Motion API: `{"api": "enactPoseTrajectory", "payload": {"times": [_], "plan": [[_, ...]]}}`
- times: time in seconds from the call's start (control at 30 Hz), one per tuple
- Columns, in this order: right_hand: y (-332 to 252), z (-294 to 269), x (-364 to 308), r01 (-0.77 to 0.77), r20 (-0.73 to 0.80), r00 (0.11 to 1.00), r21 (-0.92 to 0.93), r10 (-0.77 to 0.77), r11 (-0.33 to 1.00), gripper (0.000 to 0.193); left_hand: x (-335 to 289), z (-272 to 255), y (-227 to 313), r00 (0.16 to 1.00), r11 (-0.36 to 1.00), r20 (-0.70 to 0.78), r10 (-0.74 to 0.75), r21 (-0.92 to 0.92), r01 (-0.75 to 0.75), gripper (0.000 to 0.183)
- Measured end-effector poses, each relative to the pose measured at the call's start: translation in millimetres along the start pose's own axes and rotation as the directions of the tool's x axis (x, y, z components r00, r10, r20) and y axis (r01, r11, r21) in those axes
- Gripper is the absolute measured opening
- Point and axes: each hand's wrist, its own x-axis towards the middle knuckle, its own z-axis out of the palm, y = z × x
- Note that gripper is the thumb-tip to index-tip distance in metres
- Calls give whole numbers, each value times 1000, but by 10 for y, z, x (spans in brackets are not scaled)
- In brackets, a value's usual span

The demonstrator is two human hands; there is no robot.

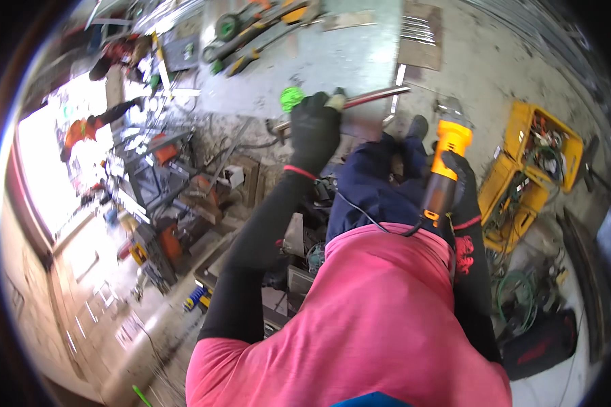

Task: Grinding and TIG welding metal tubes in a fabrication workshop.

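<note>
While the gloved right hand (463, 186) wraps its fingers firmly round the body of an angle grinder (444, 163), the gloved left hand (316, 129), left of the grinder, curls its fingers over a slim metal bar (377, 97); how tightly they close cannot be told. Smooth, moulded yellow-orange casing sheathes the grinder's rounded body, between a grey metal head and a darker barrel trailing a thin black cord (414, 230). The bar is straight and narrow, glossy, reddish-brown along its length. Right of the grinder sits an open, hard-walled yellow toolbox (516, 129).
</note>
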Motion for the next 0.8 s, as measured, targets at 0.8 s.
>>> {"api": "enactPoseTrajectory", "payload": {"times": [0.8], "plan": [[-123, 152, -105, -73, 119, 990, -74, 81, 995, 46, -76, 559, 648, 977, 993, -179, -120, -18, 119, 59]]}}
